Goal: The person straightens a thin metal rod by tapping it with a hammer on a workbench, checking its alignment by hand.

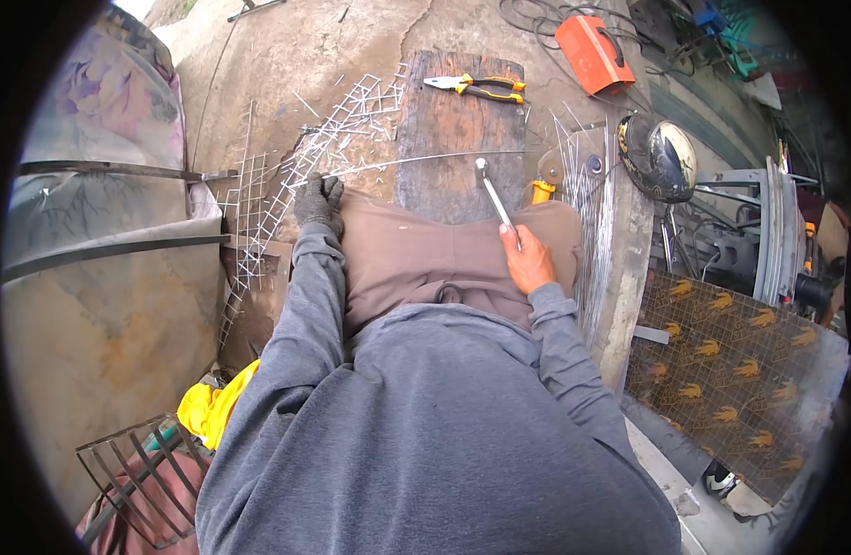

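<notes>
My left hand (320, 205), in a dark grey glove, is closed around one end of a thin metal rod (416, 158). The rod runs to the right across a scorched wooden board (439, 192). Bare, my right hand (528, 259) grips a silver metal-shafted tool with a small rounded head (493, 192). That head is over the board, just below the rod in this view. Pliers with yellow and black handles (476, 87) lie at the board's far end, jaws to the left.
Welded rod lattices (287, 199) and cut rod pieces lie at left. A bundle of thin rods (597, 250) lies at right, near a welding helmet (661, 157). An orange machine (594, 55) with cables stands at the back right. A patterned panel (731, 379) is at lower right.
</notes>
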A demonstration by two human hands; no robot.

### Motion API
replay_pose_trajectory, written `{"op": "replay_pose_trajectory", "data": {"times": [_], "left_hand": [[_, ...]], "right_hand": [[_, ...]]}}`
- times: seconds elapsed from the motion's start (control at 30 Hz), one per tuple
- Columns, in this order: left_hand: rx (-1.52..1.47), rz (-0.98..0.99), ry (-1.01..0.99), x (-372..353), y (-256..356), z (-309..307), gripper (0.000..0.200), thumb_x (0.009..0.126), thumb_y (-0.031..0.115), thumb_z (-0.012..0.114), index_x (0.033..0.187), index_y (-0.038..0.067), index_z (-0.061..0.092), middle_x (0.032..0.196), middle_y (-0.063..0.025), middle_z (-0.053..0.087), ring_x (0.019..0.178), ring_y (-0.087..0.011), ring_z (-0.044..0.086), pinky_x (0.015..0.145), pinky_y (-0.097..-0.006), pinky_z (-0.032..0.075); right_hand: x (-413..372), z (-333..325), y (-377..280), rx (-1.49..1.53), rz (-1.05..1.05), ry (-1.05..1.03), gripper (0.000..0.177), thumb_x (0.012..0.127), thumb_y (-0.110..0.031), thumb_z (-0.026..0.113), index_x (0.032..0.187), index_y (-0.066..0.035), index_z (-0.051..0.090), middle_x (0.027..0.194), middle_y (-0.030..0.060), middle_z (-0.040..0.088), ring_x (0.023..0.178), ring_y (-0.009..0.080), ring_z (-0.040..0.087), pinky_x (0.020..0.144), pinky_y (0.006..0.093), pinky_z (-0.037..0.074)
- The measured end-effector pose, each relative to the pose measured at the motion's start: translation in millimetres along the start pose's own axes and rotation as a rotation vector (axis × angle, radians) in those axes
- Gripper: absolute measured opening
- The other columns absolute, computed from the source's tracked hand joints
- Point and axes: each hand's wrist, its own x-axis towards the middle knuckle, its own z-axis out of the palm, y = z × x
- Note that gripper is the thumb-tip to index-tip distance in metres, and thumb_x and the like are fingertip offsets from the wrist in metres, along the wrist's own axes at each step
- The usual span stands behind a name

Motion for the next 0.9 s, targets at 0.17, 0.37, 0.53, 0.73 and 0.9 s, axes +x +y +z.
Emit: {"op": "replay_pose_trajectory", "data": {"times": [0.17,0.37,0.53,0.73,0.9], "left_hand": [[0.002,-0.023,-0.016,-11.4,5.2,6.8,0.018,0.095,0.004,0.059,0.112,0.003,0.053,0.093,-0.0116,0.062,0.077,-0.0238,0.067,0.066,-0.0348,0.063],[0.100,-0.049,-0.037,-4.9,2.0,3.5,0.032,0.096,0.007,0.058,0.125,0.000,0.049,0.115,-0.0174,0.061,0.100,-0.0313,0.066,0.079,-0.0378,0.062],[0.027,-0.077,-0.002,-2.5,2.9,6.4,0.016,0.094,0.004,0.059,0.109,0.002,0.054,0.094,-0.0124,0.062,0.077,-0.0235,0.066,0.061,-0.0318,0.062],[0.027,-0.042,0.013,-10.4,4.4,7.9,0.021,0.095,0.006,0.061,0.114,0.001,0.053,0.101,-0.0149,0.062,0.086,-0.0272,0.067,0.067,-0.0338,0.063],[0.023,-0.023,-0.012,-13.3,4.6,8.8,0.015,0.093,0.005,0.061,0.106,0.002,0.055,0.093,-0.0124,0.062,0.075,-0.0226,0.066,0.063,-0.0325,0.062]], "right_hand": [[1.9,1.6,6.4,-0.008,-0.037,0.021,0.050,0.098,-0.052,0.047,0.095,-0.004,0.059,0.082,0.0242,0.065,0.081,0.0469,0.062,0.070,0.0511,0.046],[2.8,-4.7,-14.5,0.210,-0.089,0.188,0.045,0.100,-0.047,0.049,0.103,-0.004,0.062,0.083,0.0216,0.066,0.081,0.0412,0.064,0.070,0.0447,0.048],[19.1,-9.1,-48.3,0.295,-0.229,0.353,0.042,0.100,-0.044,0.049,0.096,-0.004,0.060,0.082,0.0213,0.065,0.079,0.0444,0.063,0.069,0.0468,0.047],[45.2,17.0,-11.3,0.065,-0.133,0.196,0.043,0.099,-0.046,0.048,0.091,-0.005,0.055,0.083,0.0270,0.063,0.084,0.0496,0.060,0.069,0.0546,0.044],[38.0,18.9,-20.7,0.094,-0.135,0.246,0.045,0.099,-0.049,0.047,0.092,-0.005,0.056,0.083,0.0273,0.064,0.084,0.0499,0.060,0.070,0.0553,0.045]]}}
